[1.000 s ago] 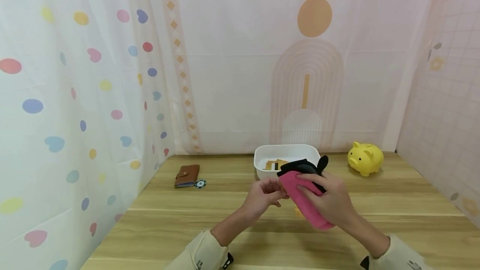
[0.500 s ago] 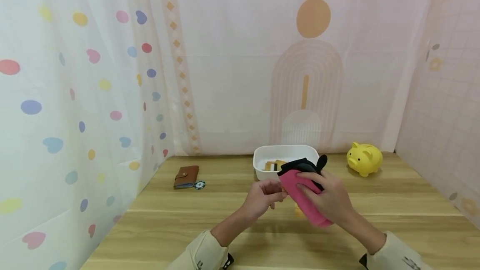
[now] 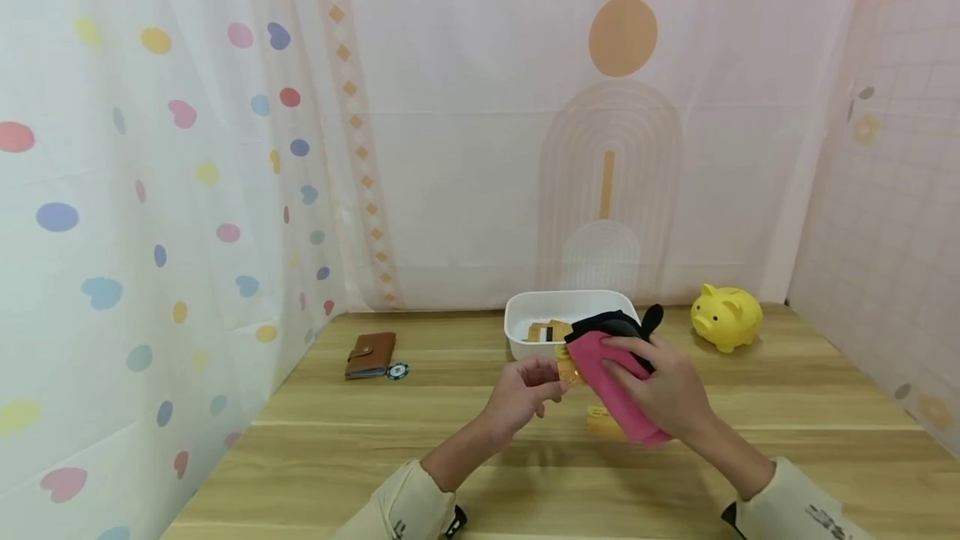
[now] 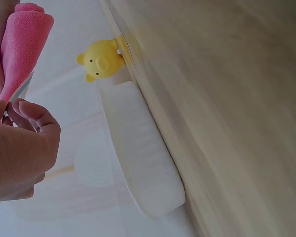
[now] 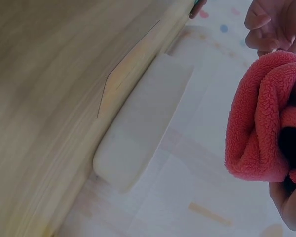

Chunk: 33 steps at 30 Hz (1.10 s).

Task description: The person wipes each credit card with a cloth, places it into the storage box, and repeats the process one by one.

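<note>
My right hand grips a folded pink fuzzy cloth together with a black item that has a rounded tip; its kind is unclear. In the head view a shiny gold card shows beside the cloth's left edge, and my left hand pinches it between thumb and fingers. The cloth covers part of that card. Below it, a second gold card lies on the table, partly hidden by the cloth. The right wrist view shows the cloth rolled in thick folds, with black inside.
Behind the hands stands a white bin with several gold cards in it. A yellow piggy bank sits at the back right. On the left lie a brown wallet and a poker chip. Curtains hang around the wooden table.
The cloth and right hand have shifted slightly right, away from the left hand. More of the pinched gold card and of the card on the table now shows.
</note>
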{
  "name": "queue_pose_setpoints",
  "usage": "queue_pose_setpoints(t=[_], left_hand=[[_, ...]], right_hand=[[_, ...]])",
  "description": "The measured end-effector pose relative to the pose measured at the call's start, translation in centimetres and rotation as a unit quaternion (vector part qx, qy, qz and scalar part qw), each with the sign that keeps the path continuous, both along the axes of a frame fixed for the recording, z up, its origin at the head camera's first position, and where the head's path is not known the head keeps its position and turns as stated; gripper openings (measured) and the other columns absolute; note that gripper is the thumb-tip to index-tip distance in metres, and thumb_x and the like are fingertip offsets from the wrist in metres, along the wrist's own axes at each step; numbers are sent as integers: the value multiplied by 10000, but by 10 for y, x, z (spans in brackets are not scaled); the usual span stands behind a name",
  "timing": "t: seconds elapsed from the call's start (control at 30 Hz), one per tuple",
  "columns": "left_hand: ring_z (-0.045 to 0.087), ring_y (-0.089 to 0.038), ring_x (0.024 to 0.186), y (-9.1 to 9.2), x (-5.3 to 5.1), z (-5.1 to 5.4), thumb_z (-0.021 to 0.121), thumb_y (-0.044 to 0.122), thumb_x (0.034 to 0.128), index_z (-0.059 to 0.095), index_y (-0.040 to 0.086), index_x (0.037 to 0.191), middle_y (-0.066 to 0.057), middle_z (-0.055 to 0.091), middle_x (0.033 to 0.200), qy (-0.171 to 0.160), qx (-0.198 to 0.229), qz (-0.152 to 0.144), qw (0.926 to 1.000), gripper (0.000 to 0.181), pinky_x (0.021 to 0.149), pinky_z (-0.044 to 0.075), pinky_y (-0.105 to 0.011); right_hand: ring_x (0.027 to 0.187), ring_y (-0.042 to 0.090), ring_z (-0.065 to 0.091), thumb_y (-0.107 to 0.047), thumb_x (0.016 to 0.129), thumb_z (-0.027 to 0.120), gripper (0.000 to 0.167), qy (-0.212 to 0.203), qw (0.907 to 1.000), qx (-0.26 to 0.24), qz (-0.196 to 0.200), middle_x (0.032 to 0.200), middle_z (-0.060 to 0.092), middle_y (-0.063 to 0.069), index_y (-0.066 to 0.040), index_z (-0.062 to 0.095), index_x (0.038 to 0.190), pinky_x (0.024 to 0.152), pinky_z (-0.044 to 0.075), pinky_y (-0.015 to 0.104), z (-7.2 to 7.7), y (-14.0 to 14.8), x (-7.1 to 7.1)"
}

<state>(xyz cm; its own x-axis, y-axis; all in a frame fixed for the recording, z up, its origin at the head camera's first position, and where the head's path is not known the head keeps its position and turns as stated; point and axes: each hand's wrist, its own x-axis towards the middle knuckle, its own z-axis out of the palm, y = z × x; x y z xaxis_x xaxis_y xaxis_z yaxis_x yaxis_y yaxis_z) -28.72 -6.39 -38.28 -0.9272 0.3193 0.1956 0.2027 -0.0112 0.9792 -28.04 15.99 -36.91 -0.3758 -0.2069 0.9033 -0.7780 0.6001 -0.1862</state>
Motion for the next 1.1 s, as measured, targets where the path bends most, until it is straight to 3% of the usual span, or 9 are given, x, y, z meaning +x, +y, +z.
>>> queue_pose_setpoints(t=[0.37,0.7,0.93,1.1], left_hand=[[614,-104,738,-3,-3,4,678,60,898,626,-24,1011,2,634,856,-63,24,155,9999,150,524,425,-195],[626,-124,771,-7,-6,9,617,24,907,602,-7,1014,-39,623,887,-184,143,131,9996,113,552,466,-202],[620,-134,810,-10,-4,12,531,-4,952,539,-33,1043,-51,605,876,-499,704,-108,9962,96,672,520,-241],[628,-143,824,-13,-10,9,512,-22,970,514,-44,1058,-69,600,876,-758,1088,-155,9911,91,719,537,-242]], right_hand=[[582,5,312,-38,688,883,328,21,10000,-22,-52,870,734,-6,-157,782,976,450,249,119,6,3,-3],[584,35,388,-33,710,864,299,-256,9995,-80,-149,917,753,23,-138,780,977,431,256,131,4,10,-5],[581,21,368,-54,718,869,291,-635,9972,-186,-350,924,753,0,-134,779,983,425,238,162,-2,17,-3],[592,9,401,-51,721,870,309,-943,9941,-392,-353,925,750,8,-126,775,1005,445,271,166,-3,19,2]])
